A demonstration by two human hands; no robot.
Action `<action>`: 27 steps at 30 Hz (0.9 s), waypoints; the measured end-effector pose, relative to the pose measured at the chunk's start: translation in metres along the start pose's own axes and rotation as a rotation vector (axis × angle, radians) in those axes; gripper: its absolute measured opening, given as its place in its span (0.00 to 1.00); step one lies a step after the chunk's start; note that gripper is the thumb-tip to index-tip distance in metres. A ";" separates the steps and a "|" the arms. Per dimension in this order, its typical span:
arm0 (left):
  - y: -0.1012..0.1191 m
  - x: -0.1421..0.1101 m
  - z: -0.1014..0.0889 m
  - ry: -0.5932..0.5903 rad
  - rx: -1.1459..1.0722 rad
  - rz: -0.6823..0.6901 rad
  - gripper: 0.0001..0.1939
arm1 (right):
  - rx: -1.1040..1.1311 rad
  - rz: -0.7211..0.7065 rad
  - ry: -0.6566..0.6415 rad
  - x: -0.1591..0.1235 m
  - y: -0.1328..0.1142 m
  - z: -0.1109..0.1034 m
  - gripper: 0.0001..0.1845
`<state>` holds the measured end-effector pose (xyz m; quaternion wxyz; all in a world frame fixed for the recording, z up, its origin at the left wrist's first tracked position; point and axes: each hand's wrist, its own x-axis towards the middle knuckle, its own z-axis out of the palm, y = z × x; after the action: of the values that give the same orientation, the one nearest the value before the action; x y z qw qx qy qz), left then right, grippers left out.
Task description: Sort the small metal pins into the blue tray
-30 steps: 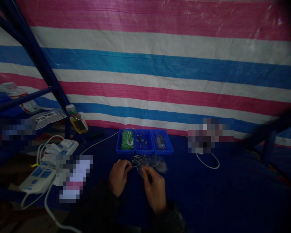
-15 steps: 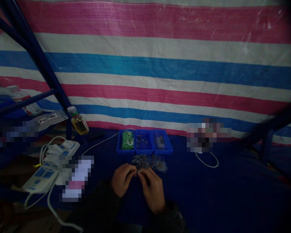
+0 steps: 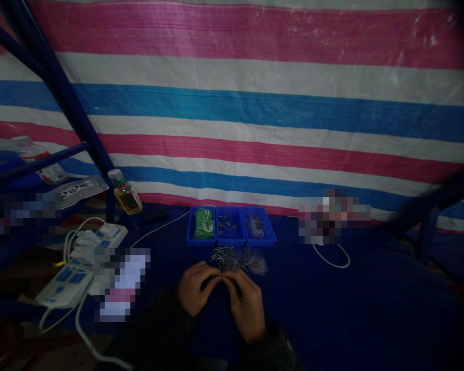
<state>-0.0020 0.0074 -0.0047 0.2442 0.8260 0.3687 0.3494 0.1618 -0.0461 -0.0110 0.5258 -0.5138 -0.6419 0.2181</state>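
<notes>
My left hand and my right hand meet fingertip to fingertip above the blue surface. Both are closed in a pinch around a small metal pin, now almost wholly covered by the fingers. Just beyond them lie several loose metal pins beside clear plastic bags. Behind these stand three blue bins in a row. The left bin holds a green packet, the middle bin scattered metal pins, and the right bin clear plastic bags with small parts.
To the left are a power strip with plugs and white cables, a blurred-out item, and a bottle of yellow liquid. Blue metal frame bars rise at the left. A white cable loop lies right; striped sheeting hangs behind.
My fingertips have closed in over the metal pin, which showed between them before. Both hands have shifted only slightly.
</notes>
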 end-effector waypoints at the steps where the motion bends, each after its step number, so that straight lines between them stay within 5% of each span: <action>1: 0.001 0.000 -0.001 -0.005 -0.002 -0.003 0.07 | 0.004 -0.002 -0.007 0.000 0.000 0.000 0.13; 27: 0.006 0.000 -0.004 -0.005 -0.028 0.041 0.10 | -0.036 -0.009 -0.015 0.000 0.000 -0.001 0.10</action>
<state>-0.0026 0.0046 0.0018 0.2496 0.8308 0.3461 0.3573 0.1623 -0.0469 -0.0105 0.5127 -0.5187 -0.6517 0.2082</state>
